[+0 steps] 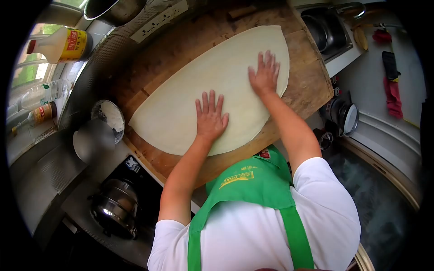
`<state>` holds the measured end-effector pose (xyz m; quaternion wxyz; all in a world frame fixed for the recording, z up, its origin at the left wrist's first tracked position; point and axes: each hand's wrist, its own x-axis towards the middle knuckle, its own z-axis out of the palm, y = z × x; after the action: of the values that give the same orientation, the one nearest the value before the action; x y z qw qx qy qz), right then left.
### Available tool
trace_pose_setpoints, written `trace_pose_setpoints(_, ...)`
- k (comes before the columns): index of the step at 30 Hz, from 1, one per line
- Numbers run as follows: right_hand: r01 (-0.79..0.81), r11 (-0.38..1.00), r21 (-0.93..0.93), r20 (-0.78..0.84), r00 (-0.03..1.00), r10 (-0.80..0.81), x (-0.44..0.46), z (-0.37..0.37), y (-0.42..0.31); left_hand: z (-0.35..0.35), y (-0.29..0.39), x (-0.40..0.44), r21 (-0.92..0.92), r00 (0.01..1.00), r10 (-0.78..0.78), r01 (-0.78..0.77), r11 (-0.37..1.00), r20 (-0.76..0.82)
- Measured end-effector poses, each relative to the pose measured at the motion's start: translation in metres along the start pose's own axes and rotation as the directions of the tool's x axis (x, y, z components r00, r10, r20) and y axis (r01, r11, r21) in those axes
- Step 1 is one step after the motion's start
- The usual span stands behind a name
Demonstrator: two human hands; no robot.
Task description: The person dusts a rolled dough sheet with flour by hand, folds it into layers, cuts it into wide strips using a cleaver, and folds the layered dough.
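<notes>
A wide, thin sheet of dough (181, 108) lies spread over a wooden board (312, 77). It is pale and smooth, with a rounded near edge and a cut-looking end at the upper right. My left hand (211, 116) rests palm down near the middle of the sheet, its fingers spread. Toward the right end, my right hand (265, 74) also lies flat on the dough with fingers apart. Neither hand holds anything.
Left of the board is a bowl of flour (110, 115). A steel pot (115, 207) stands on the lower-left stove. Bottles, including a yellow-labelled one (68, 45), line the windowsill. A sink (323, 34) lies beyond the board's right corner.
</notes>
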<state>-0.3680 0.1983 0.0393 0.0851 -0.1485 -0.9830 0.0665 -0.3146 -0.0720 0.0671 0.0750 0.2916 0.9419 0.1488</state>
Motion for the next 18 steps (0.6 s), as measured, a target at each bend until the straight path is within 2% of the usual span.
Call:
trace_pose_setpoints(1, 0.098, 0.995, 0.025, 0.083, 0.992, -0.1, -0.032, -0.012, -0.02, 0.004, 0.009, -0.019, -0.013, 0.998, 0.033, -0.033, 0.999, 0.051)
trace_pose_setpoints(2, 0.225, 0.972, 0.062, 0.232, 0.944, -0.234, -0.061, -0.032, -0.04, 0.008, 0.012, -0.038, -0.017, 0.998, 0.029, -0.028, 0.999, 0.048)
trace_pose_setpoints(3, 0.357, 0.925, 0.133, 0.376, 0.845, -0.38, -0.089, -0.049, -0.048, 0.009, 0.011, -0.055, -0.019, 0.999, 0.025, -0.024, 1.0, 0.048)
trace_pose_setpoints(4, 0.49, 0.839, 0.237, 0.328, 0.772, -0.544, -0.119, -0.047, -0.043, 0.004, 0.007, -0.067, 0.026, 0.996, -0.077, 0.076, 0.997, 0.053)
trace_pose_setpoints(5, 0.493, 0.835, 0.244, 0.318, 0.773, -0.549, -0.125, -0.045, -0.03, -0.002, -0.001, -0.08, 0.072, 0.982, -0.178, 0.174, 0.982, 0.055)
trace_pose_setpoints(6, 0.625, 0.713, 0.319, 0.286, 0.653, -0.701, -0.125, -0.045, -0.01, -0.006, -0.012, -0.092, 0.05, 0.959, -0.283, 0.282, 0.958, 0.014)
trace_pose_setpoints(7, 0.735, 0.558, 0.384, 0.24, 0.505, -0.829, -0.122, -0.047, 0.01, -0.004, -0.027, -0.104, 0.103, 0.924, -0.381, 0.383, 0.918, -0.035)
trace_pose_setpoints(8, 0.664, 0.67, 0.333, 0.293, 0.602, -0.743, -0.107, -0.056, 0.026, -0.008, -0.039, -0.115, 0.143, 0.864, -0.498, 0.503, 0.852, -0.073)
trace_pose_setpoints(9, 0.58, 0.766, 0.278, 0.337, 0.687, -0.643, -0.085, -0.063, 0.042, 0.0, -0.056, -0.129, 0.097, 0.8, -0.567, 0.591, 0.801, -0.194)
trace_pose_setpoints(10, 0.493, 0.848, 0.197, 0.284, 0.799, -0.53, -0.065, -0.06, 0.062, 0.005, -0.069, -0.142, 0.11, 0.727, -0.632, 0.675, 0.729, -0.27)
trace_pose_setpoints(11, 0.384, 0.914, 0.128, 0.22, 0.888, -0.404, -0.045, -0.056, 0.082, 0.011, -0.077, -0.152, 0.114, 0.712, -0.641, 0.69, 0.715, -0.287)
trace_pose_setpoints(12, 0.318, 0.944, 0.088, 0.141, 0.934, -0.328, -0.026, -0.048, 0.1, 0.015, -0.08, -0.16, 0.056, 0.583, -0.752, 0.8, 0.597, -0.306)
trace_pose_setpoints(13, 0.249, 0.967, 0.059, 0.058, 0.966, -0.253, -0.01, -0.041, 0.115, 0.017, -0.076, -0.162, -0.009, 0.433, -0.843, 0.888, 0.459, -0.318)
trace_pose_setpoints(14, 0.283, 0.956, 0.078, 0.046, 0.957, -0.288, 0.004, -0.039, 0.125, 0.013, -0.062, -0.161, 0.007, 0.39, -0.863, 0.912, 0.41, -0.322)
trace_pose_setpoints(15, 0.217, 0.969, 0.116, 0.041, 0.974, -0.223, 0.02, -0.036, 0.131, 0.013, -0.047, -0.157, -0.005, 0.343, -0.873, 0.93, 0.367, -0.347)
trace_pose_setpoints(17, 0.141, 0.958, 0.25, 0.003, 0.989, -0.146, 0.04, -0.03, 0.132, 0.009, -0.006, -0.145, -0.177, 0.214, -0.959, 0.953, 0.247, -0.184)
trace_pose_setpoints(18, 0.129, 0.929, 0.346, -0.032, 0.992, -0.125, 0.043, -0.027, 0.132, 0.013, 0.016, -0.143, -0.21, 0.219, -0.954, 0.942, 0.262, -0.205)
